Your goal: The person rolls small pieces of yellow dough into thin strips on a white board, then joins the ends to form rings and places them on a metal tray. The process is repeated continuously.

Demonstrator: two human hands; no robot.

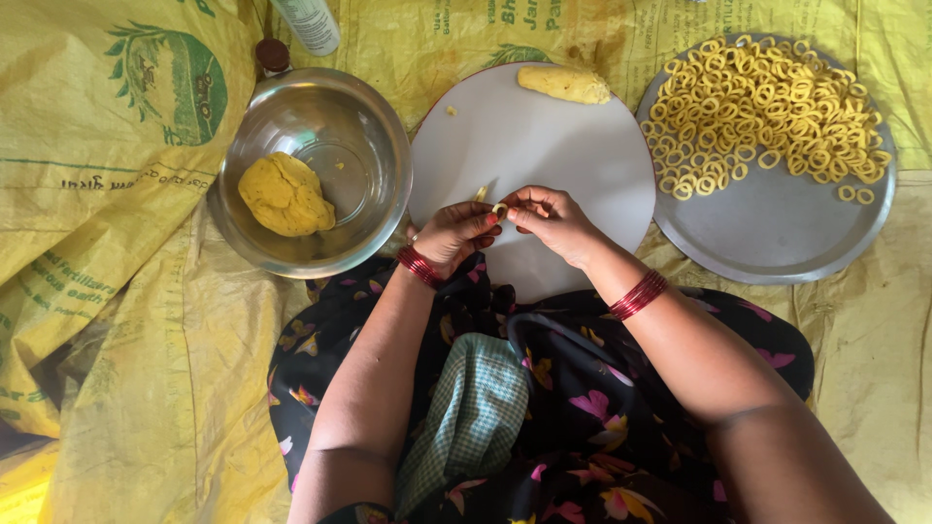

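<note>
I had both hands meeting over the near half of the round white board (544, 146), which lay on the yellow sacking (116, 291) spread over the floor. My left hand (456, 233) and right hand (549, 218) were each pinched nearly shut on the same small strip of yellow dough (498, 208), fingertips touching across it, so the piece sat right between them with neither hand nearer. Its length ran roughly left to right between the two pinches, curling toward a ring. A short offcut (480, 193) lay on the board just beyond my left fingertips. The steel plate (777, 233) of finished rings (767, 107) sat beside the board on my right, the steel bowl (379, 126) holding a dough lump (284, 194) on my left, and a dough roll (564, 84) lay at the board's far edge.
</note>
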